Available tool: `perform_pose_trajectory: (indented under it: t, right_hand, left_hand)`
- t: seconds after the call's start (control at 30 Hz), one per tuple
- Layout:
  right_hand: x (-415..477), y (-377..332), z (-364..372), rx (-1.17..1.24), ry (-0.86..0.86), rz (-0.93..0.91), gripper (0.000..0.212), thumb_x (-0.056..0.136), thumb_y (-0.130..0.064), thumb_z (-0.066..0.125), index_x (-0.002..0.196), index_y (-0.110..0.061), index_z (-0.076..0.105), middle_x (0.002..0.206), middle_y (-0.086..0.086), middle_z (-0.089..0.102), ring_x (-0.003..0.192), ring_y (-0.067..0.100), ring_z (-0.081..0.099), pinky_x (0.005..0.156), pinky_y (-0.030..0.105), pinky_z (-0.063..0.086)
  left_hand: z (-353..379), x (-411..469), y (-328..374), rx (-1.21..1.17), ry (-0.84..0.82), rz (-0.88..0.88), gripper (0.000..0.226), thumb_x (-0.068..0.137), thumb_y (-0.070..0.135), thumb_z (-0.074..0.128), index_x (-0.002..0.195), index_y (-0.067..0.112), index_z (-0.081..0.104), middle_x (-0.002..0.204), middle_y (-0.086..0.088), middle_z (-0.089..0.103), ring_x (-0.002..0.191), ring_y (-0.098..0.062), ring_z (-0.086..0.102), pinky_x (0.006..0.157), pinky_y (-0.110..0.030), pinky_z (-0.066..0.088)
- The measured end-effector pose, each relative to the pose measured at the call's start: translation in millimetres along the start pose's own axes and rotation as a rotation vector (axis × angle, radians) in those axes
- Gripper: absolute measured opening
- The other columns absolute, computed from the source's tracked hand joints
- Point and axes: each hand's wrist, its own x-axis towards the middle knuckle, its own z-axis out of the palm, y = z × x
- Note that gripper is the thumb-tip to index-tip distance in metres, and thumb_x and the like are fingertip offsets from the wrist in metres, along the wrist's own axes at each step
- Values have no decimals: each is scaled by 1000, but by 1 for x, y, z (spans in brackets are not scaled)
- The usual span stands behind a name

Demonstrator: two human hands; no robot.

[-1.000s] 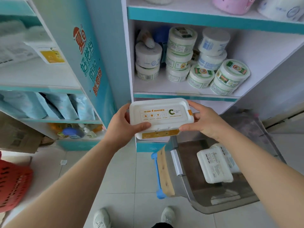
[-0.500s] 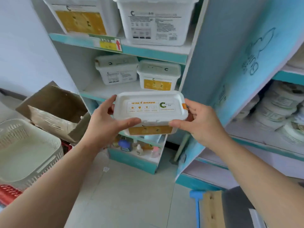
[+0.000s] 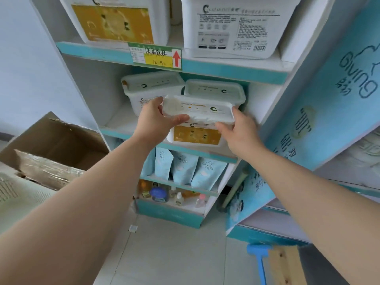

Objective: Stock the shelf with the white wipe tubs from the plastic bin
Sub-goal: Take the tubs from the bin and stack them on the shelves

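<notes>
Raised since the earlier frame to the shelf (image 3: 131, 131) front, white wipe tub (image 3: 198, 112), yellow label facing the viewer, gripped at its lid ends between left hand (image 3: 153, 120) and right hand (image 3: 239, 130), just before two tubs (image 3: 152, 90) already on that shelf.

Wipe tub (image 3: 198, 112) has gone from chest height in front of the shelf unit up & fwd to the middle shelf's (image 3: 115, 128) front edge, in front of two stocked tubs (image 3: 153, 90). Left hand (image 3: 153, 125) & right hand (image 3: 238, 132) are reaching further out, arms extended; view has closed in on the shelf.
</notes>
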Motion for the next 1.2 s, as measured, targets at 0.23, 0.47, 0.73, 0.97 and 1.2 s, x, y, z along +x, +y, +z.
perform_pose_trajectory:
  t: [0.23,0.47,0.73,0.97,1.2]
  right_hand:
    - [22,-3,7,-247,72,57,45,90,-36,59,127,-10,50,128,10,49,120,27,43,103,37,35]
    - [17,-2,10,-238,183,11,46,84,-22,69,125,-8,54,130,8,51,118,27,47,98,41,42]
    - [18,2,18,-321,210,-25,51,83,-25,70,125,-7,47,125,10,49,112,28,48,87,44,48]
    - [7,7,27,-313,200,-57,52,81,-27,71,120,-7,44,126,12,46,110,28,45,85,47,48]
    - [-12,7,26,-193,174,-62,57,87,-30,64,130,-1,40,147,17,34,138,32,27,115,40,20]
  left_hand:
    - [18,22,-17,57,19,12,72,77,29,78,138,11,44,104,0,52,97,-15,52,80,-23,38]
    - [30,14,-21,-2,110,32,60,74,17,81,123,13,48,111,-1,54,101,-16,53,85,-25,47]
    - [36,8,-24,-45,143,50,57,73,12,81,118,13,47,105,-2,51,92,-14,50,85,-23,50]
    - [37,8,-27,88,87,57,49,78,11,76,114,16,43,118,-5,50,95,-18,51,89,-36,51]
    - [38,-19,-15,156,56,-18,80,81,28,74,145,23,27,135,-7,43,108,-18,49,87,-26,36]
